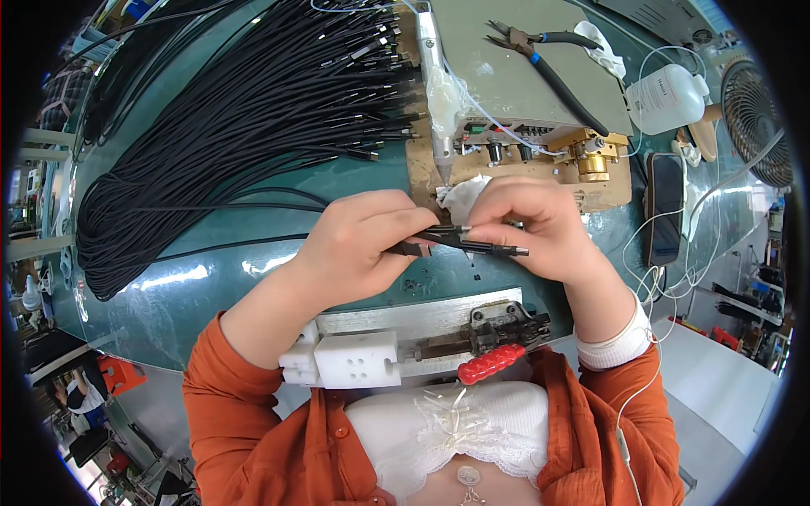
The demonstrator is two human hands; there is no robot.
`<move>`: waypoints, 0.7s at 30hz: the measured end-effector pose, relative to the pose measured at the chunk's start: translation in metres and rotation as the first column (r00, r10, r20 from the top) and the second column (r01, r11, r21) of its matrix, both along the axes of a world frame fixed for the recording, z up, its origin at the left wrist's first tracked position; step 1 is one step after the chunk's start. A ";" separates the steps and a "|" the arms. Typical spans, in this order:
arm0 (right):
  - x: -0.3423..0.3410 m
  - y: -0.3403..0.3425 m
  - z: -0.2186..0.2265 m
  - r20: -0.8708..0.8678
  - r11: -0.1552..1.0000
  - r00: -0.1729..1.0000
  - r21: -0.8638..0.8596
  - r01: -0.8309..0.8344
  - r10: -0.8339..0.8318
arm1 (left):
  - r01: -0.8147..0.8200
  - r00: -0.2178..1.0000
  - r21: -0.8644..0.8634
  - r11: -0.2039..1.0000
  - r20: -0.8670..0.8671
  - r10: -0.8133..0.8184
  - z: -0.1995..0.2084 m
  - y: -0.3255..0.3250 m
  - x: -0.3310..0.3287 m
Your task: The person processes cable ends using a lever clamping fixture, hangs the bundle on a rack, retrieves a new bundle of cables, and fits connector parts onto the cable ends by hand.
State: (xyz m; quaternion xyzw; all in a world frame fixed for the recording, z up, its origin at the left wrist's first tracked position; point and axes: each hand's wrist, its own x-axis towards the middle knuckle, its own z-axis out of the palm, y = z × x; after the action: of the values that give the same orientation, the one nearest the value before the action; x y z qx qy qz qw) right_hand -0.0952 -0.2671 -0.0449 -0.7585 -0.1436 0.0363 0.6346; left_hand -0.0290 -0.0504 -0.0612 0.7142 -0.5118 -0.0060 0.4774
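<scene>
My left hand [359, 244] is closed around several black cables [498, 250], whose metal-tipped plugs stick out to the right between my hands. My right hand [540, 223] pinches one of these plug ends between thumb and fingers. From my left hand, cables trail left to a large looped bundle of black cables [211, 143] on the green table. Just beyond my hands, a metal dispensing nozzle [440, 126] points down beside a crumpled white tissue [464, 199]. How many cables my left palm holds is hidden.
Nearest me lies a metal fixture with a white block [359, 361] and a red-handled toggle clamp [491, 364]. Cutting pliers [553, 76] rest on a grey control box [506, 51]. Rightward are a white bottle [666, 99], a phone [665, 209], a fan [753, 122] and loose white earphone wires.
</scene>
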 end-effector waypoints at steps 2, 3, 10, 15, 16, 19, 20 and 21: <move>0.000 0.000 -0.001 0.150 0.986 0.987 -0.160 -0.040 0.064 | 0.012 1.000 0.039 0.999 0.019 -0.013 0.001 0.002 0.000; 0.000 0.003 -0.001 0.178 0.985 0.982 -0.169 -0.039 0.069 | 0.031 0.998 0.067 0.997 0.048 -0.035 0.002 0.004 0.000; -0.006 0.002 0.008 0.066 0.990 0.994 -0.116 -0.078 0.086 | 0.136 0.987 0.132 0.982 -0.100 -0.124 0.005 0.003 0.002; -0.005 0.001 0.003 0.229 0.992 0.971 0.088 -0.095 0.072 | 0.124 0.990 0.116 0.985 -0.080 -0.116 -0.004 -0.003 0.003; -0.006 0.004 0.001 0.228 0.992 0.971 0.088 -0.093 0.071 | 0.078 0.993 0.121 0.990 -0.103 -0.065 -0.004 -0.004 0.001; -0.008 0.010 -0.003 -0.267 0.988 0.952 0.004 0.157 -0.150 | -0.011 0.961 0.203 0.979 -0.268 0.066 -0.002 -0.003 -0.002; -0.005 0.011 -0.006 -0.269 0.987 0.951 0.004 0.158 -0.151 | -0.009 0.961 0.204 0.979 -0.270 0.065 -0.003 -0.003 -0.002; -0.002 0.012 -0.010 -0.336 0.975 0.926 0.080 0.208 -0.170 | -0.057 0.953 0.208 0.976 -0.280 0.116 -0.004 -0.003 -0.002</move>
State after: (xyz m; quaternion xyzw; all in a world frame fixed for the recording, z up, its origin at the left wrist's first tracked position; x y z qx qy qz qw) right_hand -0.0973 -0.2554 -0.0550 -0.7146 0.0355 0.0921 0.6925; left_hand -0.0309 -0.0534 -0.0652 0.7712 -0.4010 -0.1408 0.4739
